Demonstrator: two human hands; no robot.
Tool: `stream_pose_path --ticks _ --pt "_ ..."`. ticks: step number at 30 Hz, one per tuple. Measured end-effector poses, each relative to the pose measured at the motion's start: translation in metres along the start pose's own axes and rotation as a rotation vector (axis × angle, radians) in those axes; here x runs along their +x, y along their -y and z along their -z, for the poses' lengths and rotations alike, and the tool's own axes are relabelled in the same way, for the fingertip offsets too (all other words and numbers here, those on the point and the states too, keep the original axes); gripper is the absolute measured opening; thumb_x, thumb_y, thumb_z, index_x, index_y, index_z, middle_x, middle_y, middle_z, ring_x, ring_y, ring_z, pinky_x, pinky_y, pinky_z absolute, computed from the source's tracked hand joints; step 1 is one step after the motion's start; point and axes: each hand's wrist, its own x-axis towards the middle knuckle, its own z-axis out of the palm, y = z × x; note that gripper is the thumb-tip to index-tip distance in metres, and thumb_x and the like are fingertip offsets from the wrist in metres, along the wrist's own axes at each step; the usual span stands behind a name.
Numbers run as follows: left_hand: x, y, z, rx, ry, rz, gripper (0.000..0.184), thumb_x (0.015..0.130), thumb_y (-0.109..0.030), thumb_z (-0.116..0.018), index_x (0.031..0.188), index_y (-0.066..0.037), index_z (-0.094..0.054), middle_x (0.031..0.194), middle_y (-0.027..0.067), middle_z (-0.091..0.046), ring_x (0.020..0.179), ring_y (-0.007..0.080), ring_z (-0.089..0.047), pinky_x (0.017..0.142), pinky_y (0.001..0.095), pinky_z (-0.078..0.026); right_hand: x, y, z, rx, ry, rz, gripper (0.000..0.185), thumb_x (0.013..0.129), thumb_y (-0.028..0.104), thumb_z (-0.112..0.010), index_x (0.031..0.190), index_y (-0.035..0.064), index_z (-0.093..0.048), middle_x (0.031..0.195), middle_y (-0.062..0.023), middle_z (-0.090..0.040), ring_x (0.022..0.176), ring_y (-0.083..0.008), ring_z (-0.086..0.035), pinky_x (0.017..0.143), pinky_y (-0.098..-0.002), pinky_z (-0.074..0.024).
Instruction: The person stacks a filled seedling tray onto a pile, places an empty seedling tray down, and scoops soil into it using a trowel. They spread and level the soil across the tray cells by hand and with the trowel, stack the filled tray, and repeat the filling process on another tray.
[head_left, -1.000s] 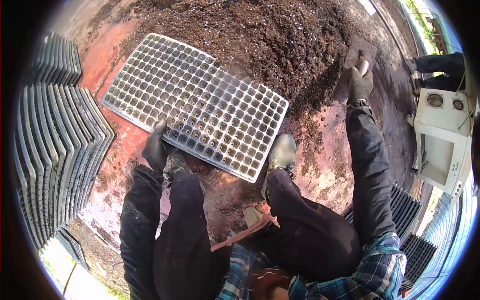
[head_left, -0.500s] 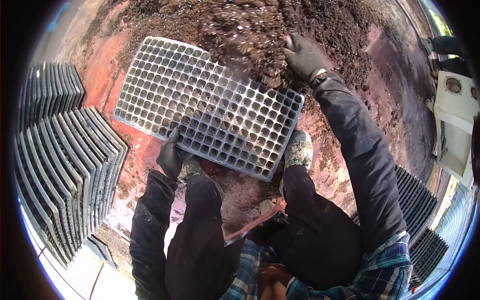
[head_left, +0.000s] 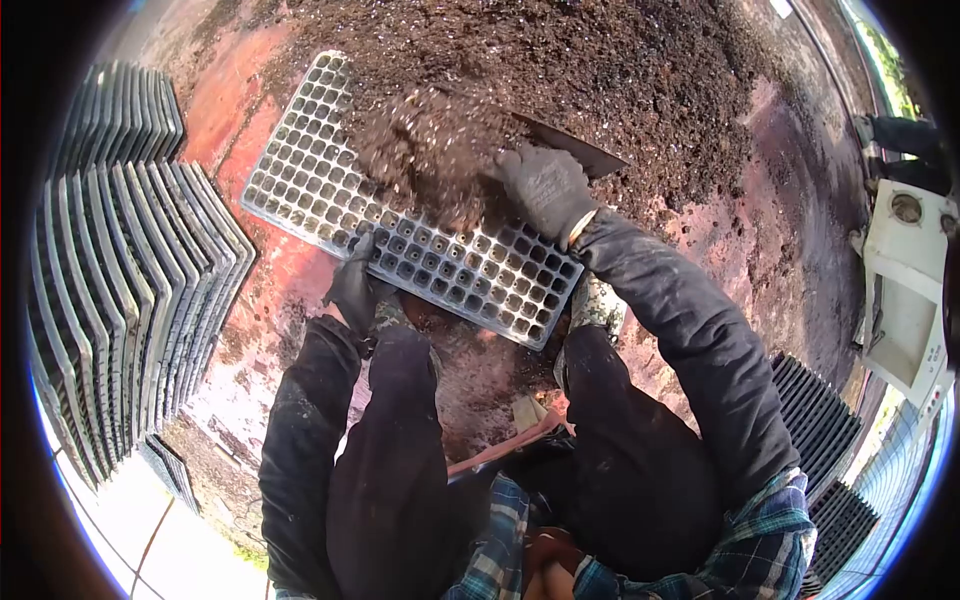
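Note:
A black seedling tray (head_left: 300, 130) with many small square cells lies slanted on the ground in front of my feet. My gloved left hand (head_left: 353, 287) grips its near edge, thumb on top. My gloved right hand (head_left: 548, 190) is over the tray's right half, closed on a thin dark flat scraper (head_left: 575, 147) whose edge sticks out past the knuckles. A blurred heap of brown potting soil (head_left: 425, 155) is in motion on the tray beside that hand and hides many cells. The cells along the near edge show.
Loose potting soil (head_left: 640, 70) covers the ground beyond the tray. Stacked black trays (head_left: 150, 290) stand at the left, with more stacks (head_left: 815, 420) at the lower right. A white plastic piece with round holes (head_left: 905, 280) is at far right, near another person's dark sleeve (head_left: 905, 135).
My right hand has swept from the tray's far right corner toward me and leftward, bringing soil over the cells. My left hand stays at the near edge.

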Motion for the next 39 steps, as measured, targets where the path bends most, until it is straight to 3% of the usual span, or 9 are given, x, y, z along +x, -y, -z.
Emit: stream_pose_path --ticks 3,5,8,9,11,16,23,30,39 --pt "0.008 0.008 0.009 -0.032 -0.036 0.022 0.034 0.096 -0.034 -0.041 0.114 -0.009 -0.056 0.106 0.0038 -0.062 0.098 0.0179 -0.058 0.087 0.0353 -0.048 -0.006 0.001 0.0 -0.092 0.002 0.136 0.014 0.085 0.017 -0.056 0.094 0.0068 -0.057 0.084 -0.0096 -0.061 0.071 -0.022 -0.063 0.062 -0.0356 -0.0529" --pt "0.01 0.014 0.012 -0.005 -0.037 -0.006 0.031 0.096 -0.032 -0.044 0.111 -0.008 -0.056 0.103 0.0058 -0.062 0.095 0.0195 -0.059 0.086 0.0365 -0.048 0.004 -0.004 0.039 -0.025 0.344 -0.23 0.022 0.092 0.02 -0.049 0.079 0.0047 -0.058 0.068 -0.0091 -0.06 0.058 -0.019 -0.061 0.052 -0.0346 -0.0522" --pt "0.008 0.02 0.009 -0.119 0.007 0.025 0.03 0.095 -0.03 -0.044 0.112 -0.007 -0.054 0.103 0.0081 -0.061 0.093 0.0213 -0.06 0.087 0.0371 -0.048 -0.012 -0.069 0.028 0.05 -0.419 -0.231 0.019 0.088 0.017 -0.054 0.099 0.0034 -0.061 0.083 -0.0136 -0.064 0.068 -0.0245 -0.064 0.067 -0.0375 -0.0539" --pt "0.002 0.02 0.002 -0.107 -0.031 0.0 0.031 0.095 -0.029 -0.043 0.114 -0.006 -0.052 0.103 0.0096 -0.06 0.091 0.0234 -0.06 0.087 0.0385 -0.049 -0.016 -0.097 0.024 0.367 -0.536 -0.359 0.019 0.09 0.02 -0.052 0.104 0.0103 -0.06 0.088 -0.0137 -0.065 0.077 -0.0264 -0.065 0.069 -0.0389 -0.0545" --pt "0.016 0.031 0.012 -0.101 -0.042 0.02 0.029 0.094 -0.03 -0.045 0.111 -0.008 -0.053 0.101 0.0075 -0.061 0.09 0.0214 -0.06 0.083 0.0374 -0.051 -0.018 -0.13 0.032 0.139 -0.394 -0.776 0.037 0.085 0.024 -0.059 0.119 0.0095 -0.051 0.102 -0.0174 -0.062 0.085 -0.0327 -0.064 0.078 -0.0402 -0.0511" --pt "0.024 0.03 0.019 0.016 -0.073 0.082 0.031 0.093 -0.034 -0.047 0.11 -0.009 -0.055 0.099 0.0049 -0.062 0.087 0.0186 -0.062 0.077 0.0358 -0.054 0.006 -0.171 -0.002 0.177 -0.316 -0.616 0.047 0.082 0.027 -0.059 0.124 0.0111 -0.045 0.113 -0.0187 -0.058 0.105 -0.0355 -0.056 0.09 -0.0418 -0.0435" --pt "0.019 0.022 0.011 0.074 -0.084 0.113 0.037 0.094 -0.037 -0.043 0.113 -0.007 -0.052 0.101 0.0094 -0.061 0.095 0.0246 -0.061 0.084 0.0413 -0.052 0.031 -0.101 -0.006 0.237 -0.239 -0.348 0.046 0.082 0.021 -0.061 0.124 0.0108 -0.045 0.11 -0.0169 -0.059 0.097 -0.0338 -0.06 0.087 -0.0408 -0.047" --pt "0.004 0.016 0.003 0.015 -0.014 0.071 0.038 0.093 -0.037 -0.045 0.116 -0.008 -0.052 0.109 0.0068 -0.06 0.098 0.0217 -0.059 0.082 0.0394 -0.05 0.002 -0.047 -0.005 0.006 -0.169 -0.106 0.028 0.082 0.013 -0.056 0.108 0.007 -0.049 0.087 -0.0131 -0.06 0.076 -0.0293 -0.062 0.066 -0.0399 -0.0514" --pt "-0.02 0.017 -0.018 -0.06 -0.05 -0.046 0.033 0.093 -0.035 -0.045 0.113 -0.01 -0.053 0.103 0.0051 -0.061 0.099 0.0214 -0.057 0.09 0.0395 -0.043 -0.07 -0.042 -0.021 -0.096 -0.169 0.055 0.038 0.082 0.012 -0.051 0.119 0.0094 -0.046 0.09 -0.0078 -0.058 0.08 -0.0235 -0.061 0.067 -0.0352 -0.0487"
